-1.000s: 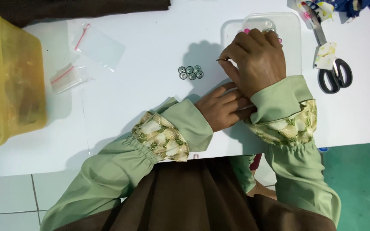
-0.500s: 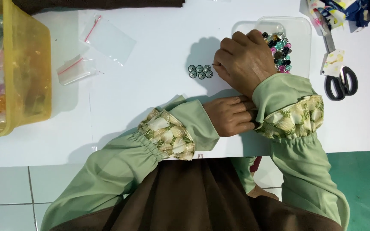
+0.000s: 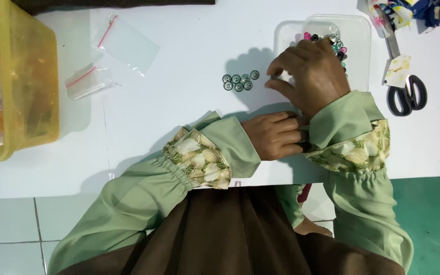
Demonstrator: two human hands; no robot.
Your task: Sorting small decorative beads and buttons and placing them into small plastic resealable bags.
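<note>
White tabletop (image 3: 179, 147) fills most of the view, with pale floor tiles and a green mat below its near edge. On it, a small cluster of round grey-green buttons (image 3: 240, 82) lies just left of the right hand (image 3: 309, 76) — I count six, touching one another in two short rows. The right hand arches over the near corner of a clear plastic tray (image 3: 355, 35) of mixed coloured beads; its fingertips curl down toward the table beside the buttons, but whether they pinch anything I cannot tell. The left hand (image 3: 273, 135) rests loosely closed on the table, touching the right sleeve cuff and holding nothing visible.

These buttons look light, hard and smooth — likely to skid or scatter if nudged, so each is best pinched at its rim between thumb and fingertip, or slid across the surface.

Further off: one yellow plastic tub (image 3: 31, 86) at the left edge, two small clear zip bags (image 3: 120, 48), and one pair of black-handled scissors (image 3: 406, 91) on the right.
</note>
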